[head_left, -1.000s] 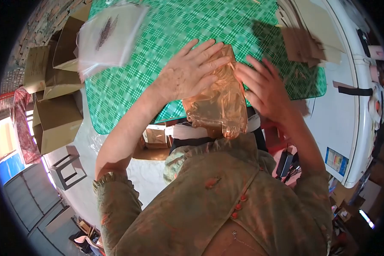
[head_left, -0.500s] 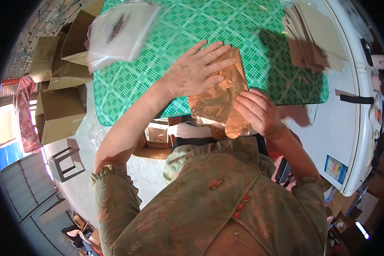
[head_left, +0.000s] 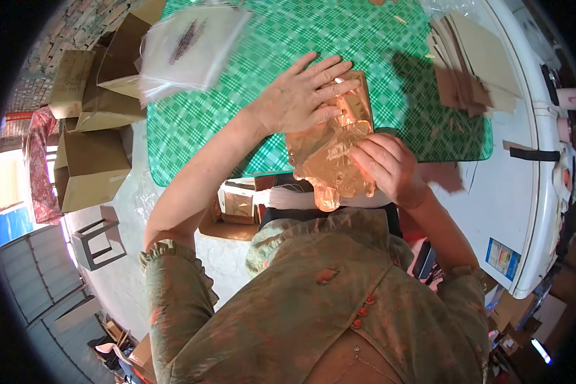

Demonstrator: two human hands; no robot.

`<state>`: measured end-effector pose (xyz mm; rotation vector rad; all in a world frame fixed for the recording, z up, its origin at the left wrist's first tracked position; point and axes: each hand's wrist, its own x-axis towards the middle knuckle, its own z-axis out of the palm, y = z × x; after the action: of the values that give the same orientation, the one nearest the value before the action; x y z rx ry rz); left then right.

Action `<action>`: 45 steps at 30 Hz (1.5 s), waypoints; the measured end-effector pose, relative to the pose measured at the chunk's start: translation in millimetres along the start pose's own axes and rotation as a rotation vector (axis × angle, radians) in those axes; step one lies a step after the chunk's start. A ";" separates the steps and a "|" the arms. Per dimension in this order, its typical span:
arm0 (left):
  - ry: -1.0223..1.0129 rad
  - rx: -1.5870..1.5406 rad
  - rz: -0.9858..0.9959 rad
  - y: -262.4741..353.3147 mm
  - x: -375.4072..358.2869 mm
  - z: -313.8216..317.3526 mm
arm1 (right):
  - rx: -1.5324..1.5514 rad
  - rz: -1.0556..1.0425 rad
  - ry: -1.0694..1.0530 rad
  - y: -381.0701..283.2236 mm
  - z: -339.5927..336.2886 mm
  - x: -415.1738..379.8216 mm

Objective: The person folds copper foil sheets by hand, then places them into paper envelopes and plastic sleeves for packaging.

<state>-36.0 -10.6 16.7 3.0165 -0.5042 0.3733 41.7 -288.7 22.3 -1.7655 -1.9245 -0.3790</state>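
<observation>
A shiny copper-coloured foil piece [head_left: 339, 153], crinkled and with rounded tabs like a deflated foil balloon, lies across the front edge of the green checked table [head_left: 262, 77]. Its lower end hangs past that edge, above my lap. My left hand [head_left: 304, 96] rests flat on the upper left part of the foil, fingers stretched and spread. At the foil's right side, my right hand [head_left: 390, 168] pinches its edge between thumb and fingers. The foil's upper part is straight-edged; what lies beneath it is hidden.
A stack of clear plastic bags [head_left: 189, 48] lies at the table's back left, with open cardboard boxes [head_left: 96, 160] beyond. Brown card sheets [head_left: 473, 61] are piled at the back right. A white appliance [head_left: 502, 179] stands to the right, a grey frame [head_left: 96, 243] on the left floor.
The foil's lower part has shifted and unfolded: its rounded tab now hangs further left and a broader area shows. My right hand keeps its pinch; the left stays flat.
</observation>
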 end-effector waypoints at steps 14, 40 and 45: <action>0.016 -0.280 -0.119 35.9 -55.4 -38.3 | 0.030 0.039 -0.066 -0.9 2.2 1.0; 0.385 -0.470 -0.526 101.2 -78.5 -28.6 | 0.124 0.452 0.027 -8.7 10.4 16.0; 0.427 -0.418 -0.651 101.8 -73.7 -19.5 | 0.102 0.553 -0.011 -6.4 15.8 21.3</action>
<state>-141.3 -81.7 19.4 2.4060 0.3780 0.7155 31.9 -263.2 21.2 -2.1274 -1.3503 -0.0702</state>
